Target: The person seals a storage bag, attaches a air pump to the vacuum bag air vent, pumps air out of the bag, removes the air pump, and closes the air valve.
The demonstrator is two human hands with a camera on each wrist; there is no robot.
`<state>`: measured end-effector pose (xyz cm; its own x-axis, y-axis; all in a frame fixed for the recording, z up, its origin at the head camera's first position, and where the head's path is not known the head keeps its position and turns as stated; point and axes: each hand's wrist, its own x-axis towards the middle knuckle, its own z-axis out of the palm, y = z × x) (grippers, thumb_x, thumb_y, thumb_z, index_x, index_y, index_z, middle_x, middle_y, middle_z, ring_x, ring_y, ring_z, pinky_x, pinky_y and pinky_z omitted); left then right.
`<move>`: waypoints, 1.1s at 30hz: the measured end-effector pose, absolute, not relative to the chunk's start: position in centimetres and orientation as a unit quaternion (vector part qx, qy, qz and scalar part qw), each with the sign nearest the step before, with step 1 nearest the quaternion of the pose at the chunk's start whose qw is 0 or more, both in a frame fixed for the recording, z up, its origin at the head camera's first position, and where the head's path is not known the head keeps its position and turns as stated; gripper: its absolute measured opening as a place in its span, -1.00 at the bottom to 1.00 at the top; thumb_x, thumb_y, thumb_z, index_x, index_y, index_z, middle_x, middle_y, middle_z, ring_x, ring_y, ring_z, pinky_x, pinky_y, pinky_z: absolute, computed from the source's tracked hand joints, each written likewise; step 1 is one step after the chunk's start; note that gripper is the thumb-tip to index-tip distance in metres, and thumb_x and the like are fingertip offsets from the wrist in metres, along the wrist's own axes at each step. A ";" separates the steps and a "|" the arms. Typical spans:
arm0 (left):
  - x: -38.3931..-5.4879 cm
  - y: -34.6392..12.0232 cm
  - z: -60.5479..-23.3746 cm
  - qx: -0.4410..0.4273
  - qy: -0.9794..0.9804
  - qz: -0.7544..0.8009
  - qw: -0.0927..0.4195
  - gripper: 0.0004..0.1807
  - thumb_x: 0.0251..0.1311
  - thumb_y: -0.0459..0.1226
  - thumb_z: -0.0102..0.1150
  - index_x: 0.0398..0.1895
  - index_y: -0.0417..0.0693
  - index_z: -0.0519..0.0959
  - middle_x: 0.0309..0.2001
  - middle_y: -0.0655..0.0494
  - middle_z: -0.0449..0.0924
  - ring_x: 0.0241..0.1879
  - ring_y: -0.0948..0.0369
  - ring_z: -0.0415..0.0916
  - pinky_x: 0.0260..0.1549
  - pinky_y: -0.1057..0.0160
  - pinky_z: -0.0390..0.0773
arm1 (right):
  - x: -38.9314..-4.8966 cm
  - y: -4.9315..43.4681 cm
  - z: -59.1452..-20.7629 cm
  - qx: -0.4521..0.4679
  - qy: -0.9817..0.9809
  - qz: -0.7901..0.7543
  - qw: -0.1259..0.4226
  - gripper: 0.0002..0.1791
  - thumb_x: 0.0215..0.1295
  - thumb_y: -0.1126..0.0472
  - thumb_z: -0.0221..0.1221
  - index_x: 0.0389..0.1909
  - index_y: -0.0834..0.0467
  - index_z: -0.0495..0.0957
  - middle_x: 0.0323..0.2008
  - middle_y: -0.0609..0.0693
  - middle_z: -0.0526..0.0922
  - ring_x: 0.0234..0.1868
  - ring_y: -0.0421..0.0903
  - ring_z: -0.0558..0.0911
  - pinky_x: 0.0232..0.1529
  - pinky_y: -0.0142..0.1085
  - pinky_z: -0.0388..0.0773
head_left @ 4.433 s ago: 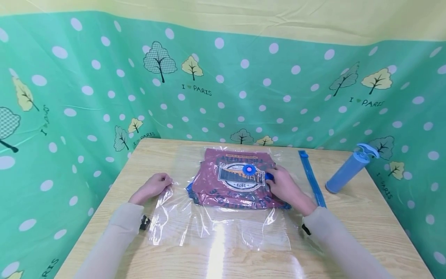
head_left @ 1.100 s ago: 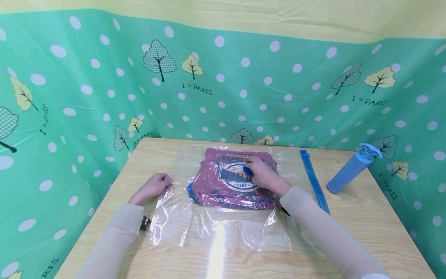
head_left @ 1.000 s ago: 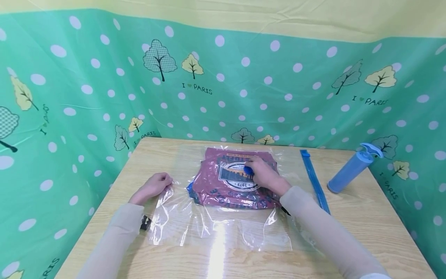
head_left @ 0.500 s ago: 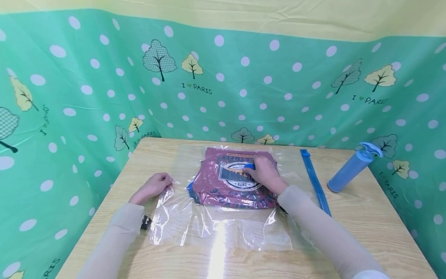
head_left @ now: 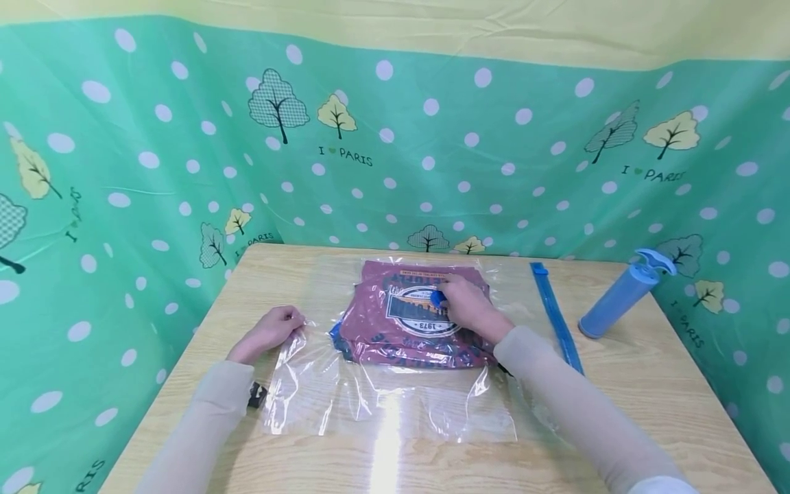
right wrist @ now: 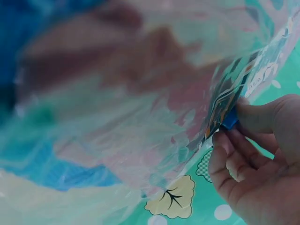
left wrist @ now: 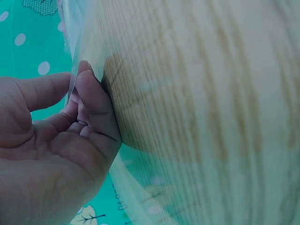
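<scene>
A clear vacuum storage bag (head_left: 432, 412) lies flat on the table with folded maroon clothing (head_left: 373, 312) inside, a round printed logo facing up. My left hand (head_left: 271, 331) pinches the bag's left edge between thumb and fingers, as the left wrist view also shows. My right hand (head_left: 470, 307) is over the clothing and pinches a blue valve cap (head_left: 437, 298) at the bag's valve. In the right wrist view the blue cap (right wrist: 229, 119) sits between thumb and fingertips, right at the plastic. The valve itself is hidden under cap and fingers.
A blue hand pump (head_left: 617, 302) stands upright at the right of the table (head_left: 666, 412). Left of it runs the blue zip strip (head_left: 557, 315) along the bag's right end. A green patterned curtain (head_left: 407, 158) hangs behind and at both sides.
The right hand has carried the blue cap left onto the valve, which showed uncovered earlier. Over the last second its fingers have shifted slightly around the cap. The left hand has stayed put.
</scene>
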<state>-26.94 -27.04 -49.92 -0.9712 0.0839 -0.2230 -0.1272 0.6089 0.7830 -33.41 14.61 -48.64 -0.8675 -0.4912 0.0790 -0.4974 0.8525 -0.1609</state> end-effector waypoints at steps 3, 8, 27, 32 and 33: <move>-26.9 -27.0 -50.0 -0.016 0.890 0.440 0.119 -0.79 0.57 -0.35 0.01 -0.23 -0.31 0.56 -0.43 0.05 0.55 -0.50 0.23 0.45 -0.51 0.35 0.49 | -33.6 14.4 -48.6 0.240 -0.967 0.081 0.030 -0.79 0.36 0.16 0.44 -0.21 0.24 0.71 -0.24 0.10 0.67 -0.18 0.06 0.65 -0.12 -0.02 0.68; -26.9 -26.9 -50.1 -0.012 0.887 0.447 0.117 -0.79 0.57 -0.35 0.02 -0.24 -0.31 0.56 -0.43 0.05 0.54 -0.51 0.23 0.43 -0.53 0.35 0.47 | -33.6 14.6 -48.3 0.220 -0.970 0.105 0.026 -0.69 0.34 0.04 0.46 -0.26 0.23 0.68 -0.35 0.05 0.63 -0.30 0.01 0.62 -0.23 -0.05 0.64; -26.9 -26.9 -50.2 -0.011 0.881 0.457 0.119 -0.81 0.57 -0.37 0.01 -0.23 -0.32 0.54 -0.48 0.07 0.52 -0.59 0.26 0.40 -0.60 0.37 0.45 | -33.9 15.3 -48.6 0.311 -0.947 0.071 0.028 -0.67 0.40 0.26 0.38 0.13 0.25 0.72 0.11 0.24 0.66 0.14 0.17 0.64 0.19 0.05 0.60; -26.9 -27.0 -50.2 -0.005 0.882 0.456 0.117 -0.80 0.57 -0.37 0.00 -0.23 -0.35 0.54 -0.47 0.05 0.53 -0.57 0.25 0.41 -0.59 0.36 0.45 | -34.1 14.3 -48.7 0.291 -0.955 0.055 0.026 -0.76 0.40 0.19 0.40 -0.04 0.25 0.75 -0.07 0.17 0.68 -0.06 0.10 0.66 0.05 0.01 0.65; -26.9 -27.0 -50.2 -0.006 0.883 0.455 0.116 -0.80 0.57 -0.37 0.00 -0.22 -0.35 0.54 -0.47 0.04 0.53 -0.57 0.24 0.42 -0.59 0.36 0.46 | -34.1 14.1 -48.7 0.284 -0.957 0.051 0.027 -0.77 0.39 0.18 0.41 -0.07 0.25 0.75 -0.12 0.15 0.68 -0.11 0.09 0.66 0.01 0.00 0.66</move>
